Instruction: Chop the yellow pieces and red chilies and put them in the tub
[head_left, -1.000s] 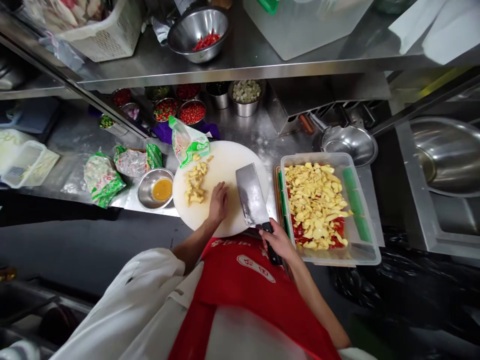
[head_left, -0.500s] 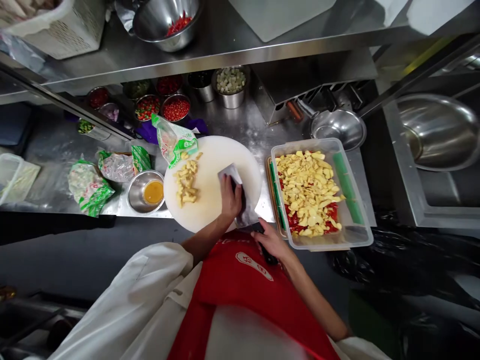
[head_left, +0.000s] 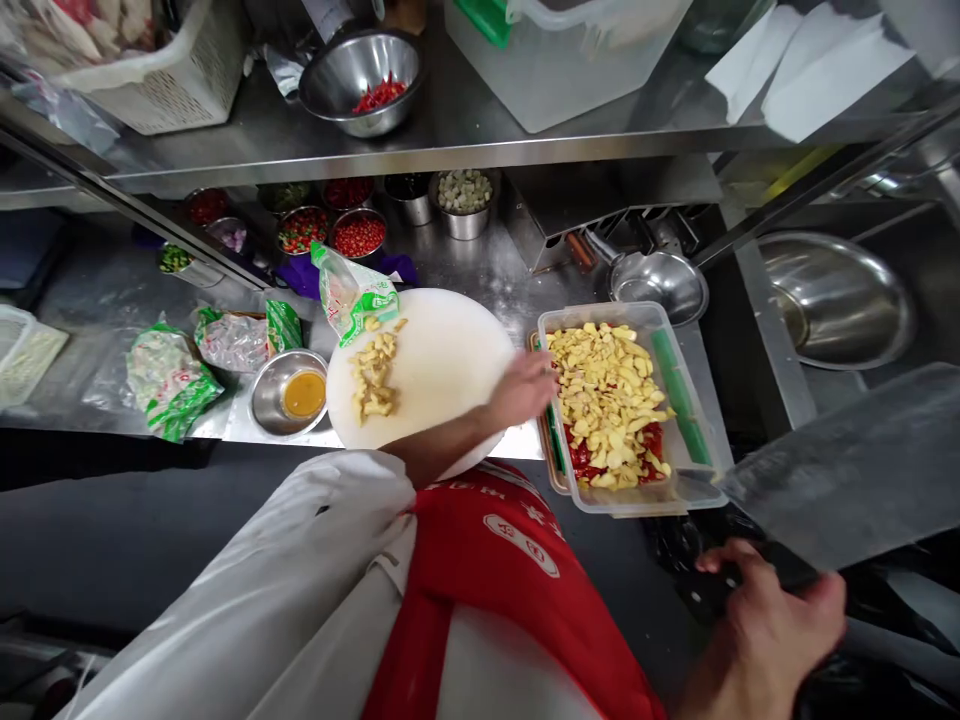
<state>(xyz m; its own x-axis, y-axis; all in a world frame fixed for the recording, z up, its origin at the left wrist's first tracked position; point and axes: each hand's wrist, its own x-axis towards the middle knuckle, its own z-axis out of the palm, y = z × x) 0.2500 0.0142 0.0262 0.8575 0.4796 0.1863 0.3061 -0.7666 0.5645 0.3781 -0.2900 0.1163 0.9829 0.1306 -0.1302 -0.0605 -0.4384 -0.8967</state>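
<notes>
My right hand [head_left: 780,625] is out at the lower right, gripping the dark handle of a cleaver [head_left: 862,470]. The broad blade points right, beside the clear plastic tub [head_left: 701,485]. My left hand [head_left: 523,387], slightly blurred, reaches over the right edge of the round white cutting board [head_left: 442,345]. Its fingers are stretched out and hold nothing, their tips at the tub's left rim. Sliced pale-yellow pieces, which look like ginger [head_left: 611,390], lie in the tub over something red. Uncut knobs of ginger [head_left: 375,375] sit on the board's left side.
A steel bowl with brown-yellow liquid [head_left: 289,392] stands left of the board. Green-and-white plastic bags [head_left: 172,380] lie around it. Steel pots of chopped ingredients [head_left: 360,235] line the back under a metal shelf [head_left: 450,155]. Behind the tub is a steel pan [head_left: 660,285].
My right hand has swung the cleaver from the board out to the far right. My left hand has left the blade and moved right to the tub's edge. The view has shifted.
</notes>
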